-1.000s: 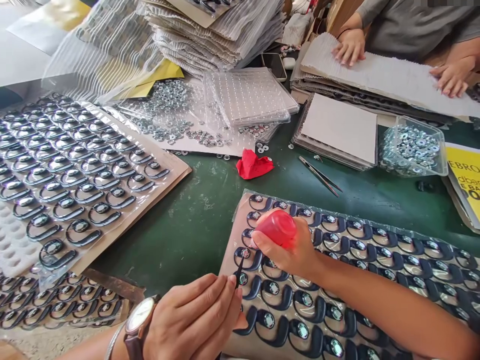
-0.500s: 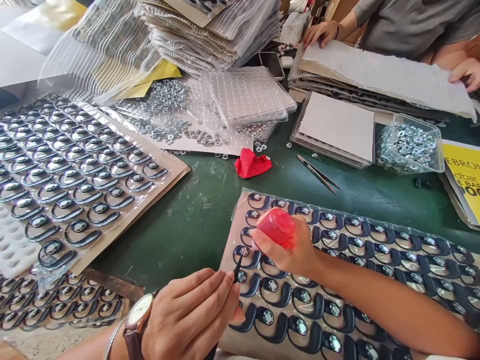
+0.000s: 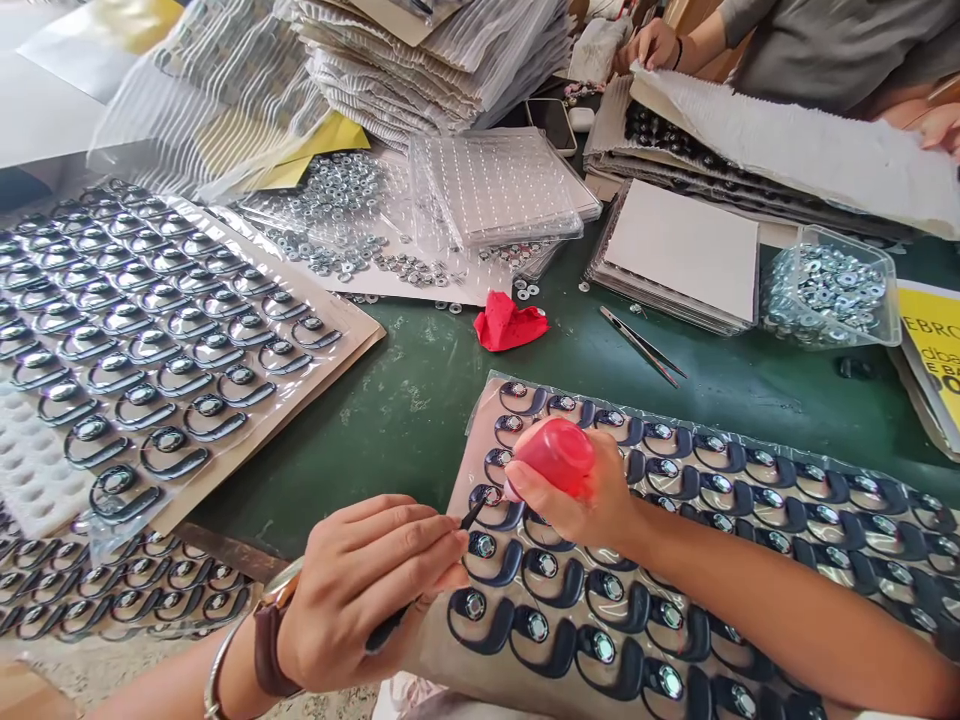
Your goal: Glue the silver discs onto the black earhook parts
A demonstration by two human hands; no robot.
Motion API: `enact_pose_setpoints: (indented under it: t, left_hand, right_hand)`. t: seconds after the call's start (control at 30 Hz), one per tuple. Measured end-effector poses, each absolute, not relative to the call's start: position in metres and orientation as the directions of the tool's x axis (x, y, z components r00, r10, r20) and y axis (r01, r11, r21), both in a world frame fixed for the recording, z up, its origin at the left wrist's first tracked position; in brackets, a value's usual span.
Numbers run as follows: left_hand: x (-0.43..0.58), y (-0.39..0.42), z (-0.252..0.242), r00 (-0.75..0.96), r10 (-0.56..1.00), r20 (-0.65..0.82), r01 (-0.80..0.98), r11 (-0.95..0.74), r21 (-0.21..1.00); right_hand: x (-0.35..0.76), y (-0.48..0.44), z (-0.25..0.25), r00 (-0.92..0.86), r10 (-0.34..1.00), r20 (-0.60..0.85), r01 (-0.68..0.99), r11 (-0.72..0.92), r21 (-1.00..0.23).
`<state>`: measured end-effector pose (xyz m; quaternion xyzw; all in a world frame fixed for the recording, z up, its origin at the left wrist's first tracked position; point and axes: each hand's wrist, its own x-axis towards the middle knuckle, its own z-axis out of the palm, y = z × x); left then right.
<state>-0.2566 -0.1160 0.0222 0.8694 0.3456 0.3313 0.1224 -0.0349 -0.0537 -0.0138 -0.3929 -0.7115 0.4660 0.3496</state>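
My right hand (image 3: 592, 500) is wrapped round a red squeeze bottle (image 3: 556, 455), its tip pointing down at a part near the sheet's left edge. In my left hand (image 3: 382, 590) is a pair of black tweezers (image 3: 471, 514), the fine tip reaching the same part. Below both hands lies a brown sheet (image 3: 442, 650) under clear film, bearing rows of dark curved parts (image 3: 491, 625), each with a shiny round disc. A watch strap and a bracelet are on my left wrist. The bottle's nozzle is mostly hidden by my fingers.
A second sheet of curved parts (image 3: 187, 340) lies at left. Metal tweezers (image 3: 641, 345) and a red scrap (image 3: 510, 322) rest on the green table (image 3: 390, 400). Behind are a tub of washers (image 3: 832, 290), loose washers (image 3: 337, 185) and stacked packing. Across the table, a person's hand (image 3: 652, 45) holds white padding (image 3: 787, 150).
My left hand has shifted left and slightly up, and its tweezers now lie flatter. My right hand stays almost still with the bottle. Across the table, the other person has lifted the padding's edge.
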Motion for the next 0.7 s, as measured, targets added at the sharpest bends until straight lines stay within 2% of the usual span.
enact_pose_setpoints:
  t: [0.13,0.23,0.37,0.43,0.53,0.7]
  left_hand:
    - [-0.257,-0.112,0.019,0.424,0.752,0.505,0.496,-0.659,0.566]
    - [-0.257,-0.11,0.016,0.37,0.787,0.494,0.478,-0.617,0.625]
    - [-0.258,-0.109,0.014,0.343,0.803,0.488,0.463,-0.596,0.656]
    - [-0.258,-0.11,0.014,0.334,0.811,0.48,0.468,-0.585,0.663]
    - [-0.259,-0.111,0.014,0.327,0.816,0.476,0.472,-0.578,0.666]
    - [-0.257,-0.113,0.01,0.301,0.81,0.504,0.476,-0.585,0.657]
  right_hand:
    - [-0.036,-0.055,-0.015,-0.491,0.854,0.171,0.202,0.302,-0.931]
    - [-0.037,-0.055,-0.017,-0.47,0.84,0.272,0.186,0.395,-0.9]
    - [-0.039,-0.053,-0.017,-0.446,0.756,0.479,0.189,0.603,-0.775]
    - [-0.04,-0.052,-0.015,-0.47,0.706,0.53,0.209,0.673,-0.71]
    - [-0.04,-0.052,-0.009,-0.511,0.716,0.475,0.232,0.647,-0.726]
    - [-0.042,-0.052,0.007,-0.569,0.79,0.229,0.355,0.486,-0.799]
